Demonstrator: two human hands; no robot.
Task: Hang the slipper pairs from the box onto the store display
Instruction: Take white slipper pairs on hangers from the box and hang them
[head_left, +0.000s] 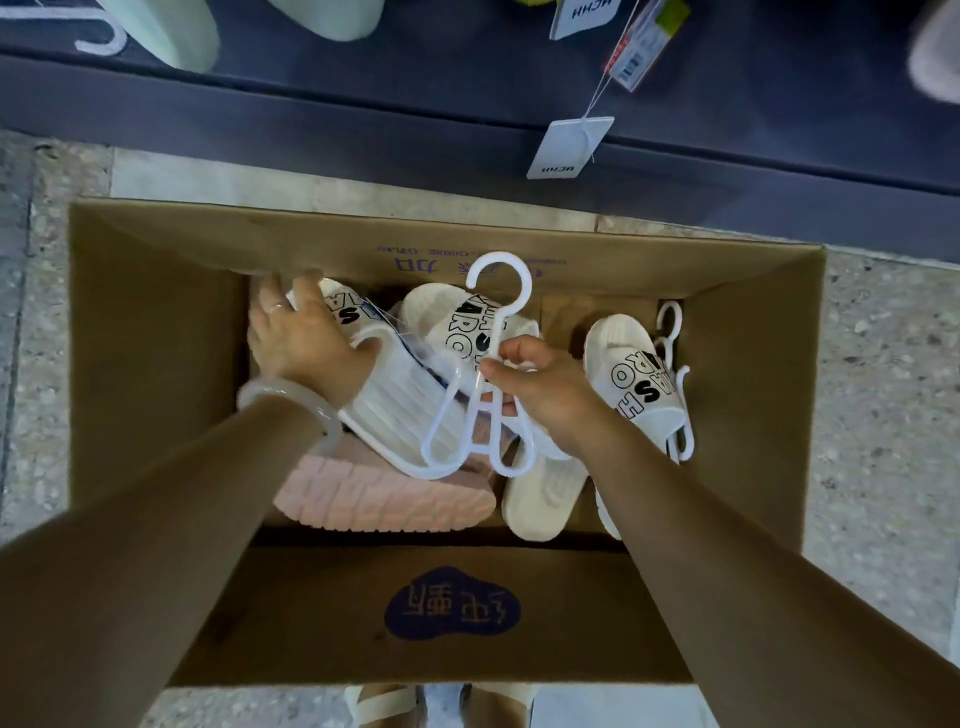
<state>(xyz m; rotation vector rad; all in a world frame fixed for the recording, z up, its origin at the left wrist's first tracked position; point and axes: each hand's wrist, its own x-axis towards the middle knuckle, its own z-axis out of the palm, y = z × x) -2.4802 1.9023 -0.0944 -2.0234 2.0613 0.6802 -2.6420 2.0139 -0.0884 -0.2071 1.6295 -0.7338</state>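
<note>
The right hand (540, 387) pinches the stem of a white plastic hanger (480, 384) between thumb and curled fingers, the hook pointing to twelve o'clock and its two loops hanging toward six. The left hand (301, 332), with a pale bangle (291, 410) on the wrist and a ring on one finger, curls over the toe end of a white slipper (395, 400) lying at nine o'clock from the hanger; its ribbed sole faces up and its strap carries bold black letters.

Both hands reach down into an open cardboard box (156, 332) on the speckled floor (883, 374). Inside, a second white slipper (470, 325) lies under the hanger with the same black-outlined lettering, only partly readable. At three o'clock another white pair (631, 374) sits on its own hanger, its strap reading "ARO" and "ASH" in part. At seven o'clock a pink slipper (384, 496) lies sole up, its tread grooved.

The near flap bears a dark blue blob with characters; faint blue print runs along the far wall. At twelve o'clock, beyond the box, the dark display base (363, 119) stands, with white tags (569, 148) dangling on strings, one printed "HCHH".
</note>
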